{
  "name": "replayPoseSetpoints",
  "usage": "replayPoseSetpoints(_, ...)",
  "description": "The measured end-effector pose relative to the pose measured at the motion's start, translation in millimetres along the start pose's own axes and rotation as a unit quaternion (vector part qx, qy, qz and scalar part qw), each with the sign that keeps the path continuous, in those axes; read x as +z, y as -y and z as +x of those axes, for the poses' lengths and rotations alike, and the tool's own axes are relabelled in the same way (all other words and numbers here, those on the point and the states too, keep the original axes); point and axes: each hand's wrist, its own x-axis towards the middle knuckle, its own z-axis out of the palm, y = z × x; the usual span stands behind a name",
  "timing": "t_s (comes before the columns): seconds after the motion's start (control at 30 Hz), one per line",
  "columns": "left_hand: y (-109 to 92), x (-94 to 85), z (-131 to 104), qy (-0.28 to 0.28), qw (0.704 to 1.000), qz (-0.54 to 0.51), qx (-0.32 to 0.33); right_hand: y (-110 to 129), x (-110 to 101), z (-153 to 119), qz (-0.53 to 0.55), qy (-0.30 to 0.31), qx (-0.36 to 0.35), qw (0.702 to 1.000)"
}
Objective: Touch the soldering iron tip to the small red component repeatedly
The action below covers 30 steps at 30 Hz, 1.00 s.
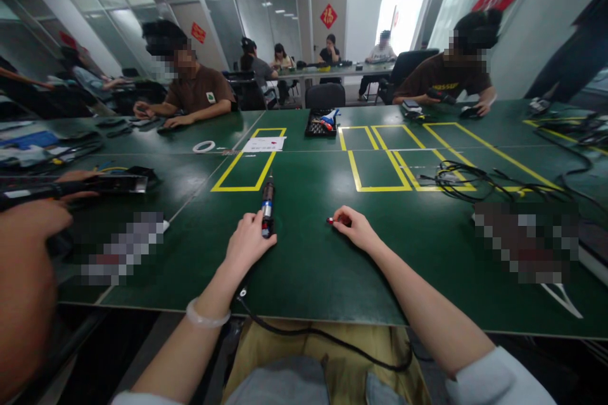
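Black cord (294, 331) runs across your lap and up over the near edge of the green worktop (308, 278). Your left hand (249, 240) lies against the rear of a screwdriver (268, 199) that points away from you; whether that grip is clamped or only resting cannot be told. To its right, your right hand (358, 228) has its grip pinched on a small red piece (330, 221). Beyond are yellow tape outlines (237, 190), a white sheet (263, 145) and a black tray (320, 134); two co-workers (204, 85) sit across from you.
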Motion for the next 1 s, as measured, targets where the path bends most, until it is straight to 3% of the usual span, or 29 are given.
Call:
replayPoseSetpoints(0.2,-81.5,16.8,23.4,-0.021,0.995,-0.039,0.089,-2.4,-1.0,-0.2,-0.011,-0.012,-0.017,1.0)
replayPoseSetpoints(0.4,-127.2,27.9,29.2,-0.02,0.986,-0.077,0.143,-8.5,-2.9,0.9,-0.036,-0.045,-0.03,0.998)
replayPoseSetpoints(0.6,-137.1,33.1,26.5,-0.024,0.983,-0.102,0.151,-10.3,-4.0,1.2,-0.057,-0.022,-0.02,0.998)
replayPoseSetpoints(1.0,-146.1,30.6,27.0,-0.059,0.987,-0.079,0.123,2.4,-4.8,-2.8,-0.041,-0.08,-0.008,0.996)
